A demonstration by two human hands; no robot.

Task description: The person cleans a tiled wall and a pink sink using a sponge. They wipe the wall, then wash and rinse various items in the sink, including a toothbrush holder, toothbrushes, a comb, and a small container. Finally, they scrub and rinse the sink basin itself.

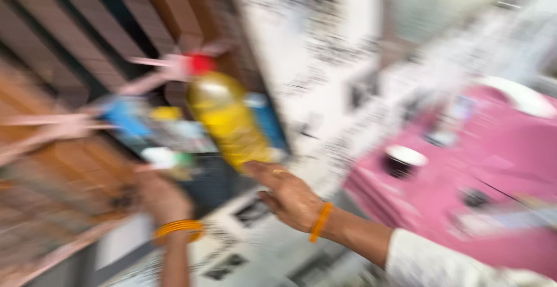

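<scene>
Right hand (pixel 290 197) fingers under yellow bottle (pixel 226 119)

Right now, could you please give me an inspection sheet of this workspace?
Surface: pink cloth, bare in places; picture badly blurred.
Job's things: yellow bottle with red cap, tilted, right hand at its base.
Clutter: dark round container with white top on the cloth; blue and white items by the left hand.
Fingers: right ones touch the bottle; grasp unclear for both.
Cables: nothing seen.
Surroundings: wooden slats, printed paper sheets.
</scene>
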